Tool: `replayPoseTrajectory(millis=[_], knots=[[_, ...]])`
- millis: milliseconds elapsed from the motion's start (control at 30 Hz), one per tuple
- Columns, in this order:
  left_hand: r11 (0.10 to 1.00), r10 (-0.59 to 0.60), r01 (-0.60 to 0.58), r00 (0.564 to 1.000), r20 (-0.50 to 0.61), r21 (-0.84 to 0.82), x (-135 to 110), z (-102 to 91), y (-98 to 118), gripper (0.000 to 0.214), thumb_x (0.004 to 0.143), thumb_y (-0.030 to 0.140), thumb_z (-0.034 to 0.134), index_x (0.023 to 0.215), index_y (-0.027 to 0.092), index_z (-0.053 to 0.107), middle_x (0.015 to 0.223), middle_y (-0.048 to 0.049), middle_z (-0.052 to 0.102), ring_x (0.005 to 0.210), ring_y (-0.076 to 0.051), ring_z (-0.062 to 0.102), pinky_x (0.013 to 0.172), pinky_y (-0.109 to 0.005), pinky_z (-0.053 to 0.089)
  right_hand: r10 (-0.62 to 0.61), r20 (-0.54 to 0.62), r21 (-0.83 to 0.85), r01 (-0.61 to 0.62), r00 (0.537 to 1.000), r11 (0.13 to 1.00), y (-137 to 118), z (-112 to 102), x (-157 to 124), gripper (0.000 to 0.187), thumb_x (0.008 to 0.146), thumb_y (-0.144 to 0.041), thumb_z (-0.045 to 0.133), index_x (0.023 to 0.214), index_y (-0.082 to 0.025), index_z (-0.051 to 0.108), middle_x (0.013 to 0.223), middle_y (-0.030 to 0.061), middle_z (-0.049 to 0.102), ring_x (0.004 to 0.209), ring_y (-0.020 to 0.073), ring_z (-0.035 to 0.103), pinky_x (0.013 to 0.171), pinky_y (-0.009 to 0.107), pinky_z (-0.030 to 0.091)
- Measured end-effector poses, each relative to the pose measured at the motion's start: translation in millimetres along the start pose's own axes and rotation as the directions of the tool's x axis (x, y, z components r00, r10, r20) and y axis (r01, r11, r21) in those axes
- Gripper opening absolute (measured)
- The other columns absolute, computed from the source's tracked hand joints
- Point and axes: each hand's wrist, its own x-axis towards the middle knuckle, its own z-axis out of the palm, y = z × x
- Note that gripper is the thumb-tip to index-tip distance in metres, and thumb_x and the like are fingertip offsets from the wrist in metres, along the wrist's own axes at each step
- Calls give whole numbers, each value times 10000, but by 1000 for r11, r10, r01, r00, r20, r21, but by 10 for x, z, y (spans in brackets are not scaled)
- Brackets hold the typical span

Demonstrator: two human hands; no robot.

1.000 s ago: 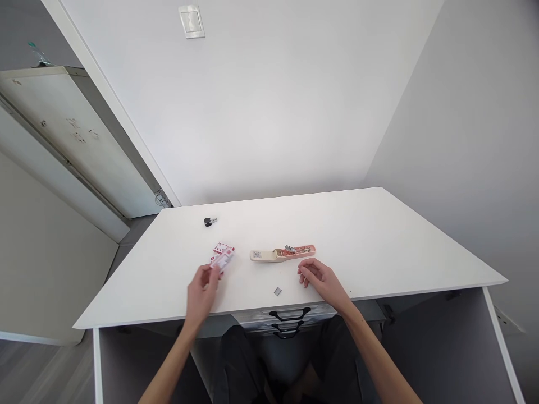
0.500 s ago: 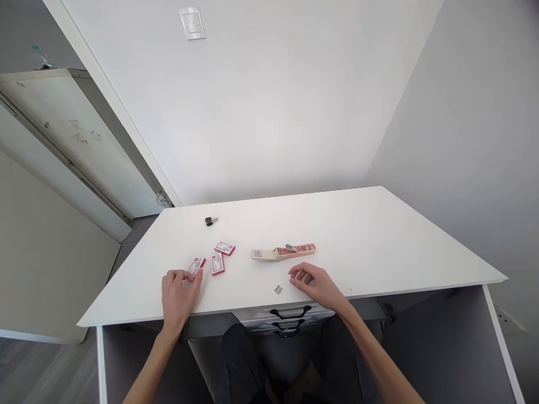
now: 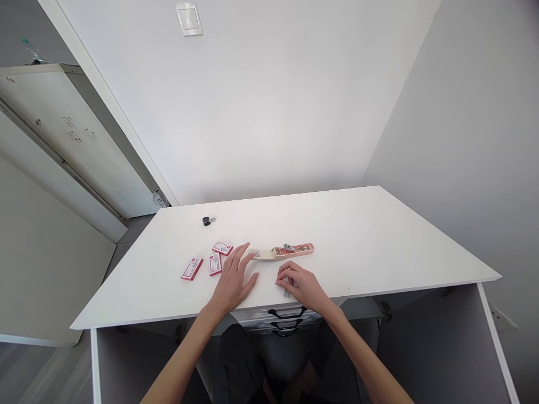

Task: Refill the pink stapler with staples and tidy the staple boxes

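Note:
My left hand is spread open above the table, its fingers between a red-and-white box and the cream end of what looks like an opened-out stapler. The stapler's pink half, with a metal piece sticking up, points right. Closed near the front edge, my right hand has its fingertips on a small grey strip of staples, which is partly hidden under them. Two more red-and-white boxes lie close by, one box behind and another box to the left.
A black-headed key lies at the back left of the white table. Drawers with black handles are under the front edge. Walls stand behind and to the right; a pale cabinet is beyond the doorway at left.
My left hand has let go of the leftmost box and moved right, toward the stapler. My right hand has moved slightly left and down onto the staple strip. The view has shifted a little.

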Motion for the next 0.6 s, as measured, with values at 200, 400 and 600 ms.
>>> replayPoseTrajectory(millis=[200, 400, 600], knots=[[1000, -8, 9, 998, 58, -16, 23, 51, 4, 521, 1055, 332, 504, 1555, 277, 372, 1697, -103, 335, 1585, -295, 267, 1243, -540, 335, 77, -62, 160, -66, 995, 985, -4, -118, 5, 299, 1045, -488, 516, 1002, -259, 704, 1008, 52, 697, 817, 200, 639, 705, 326, 490], [1000, -10, 11, 994, 105, -13, 42, 63, -6, 535, 1056, 331, 496, 1574, 287, 371, 1707, -82, 332, 1597, -293, 248, 1251, -538, 331, 18, 140, 96, -32, 990, 995, 14, -414, -184, 400, 817, -522, 838, 1145, -319, 730, 1229, 61, 648, 1111, 264, 624, 933, 375, 529], [999, -44, 44, 991, 124, 5, 18, 102, -21, 517, 1061, 359, 485, 1563, 284, 386, 1701, -55, 350, 1588, -268, 278, 1260, -505, 348, -1, 207, 13, -1, 978, 1000, 9, -413, -262, 171, 863, -420, 822, 978, -312, 757, 1175, 46, 630, 1136, 253, 605, 1009, 395, 499]])
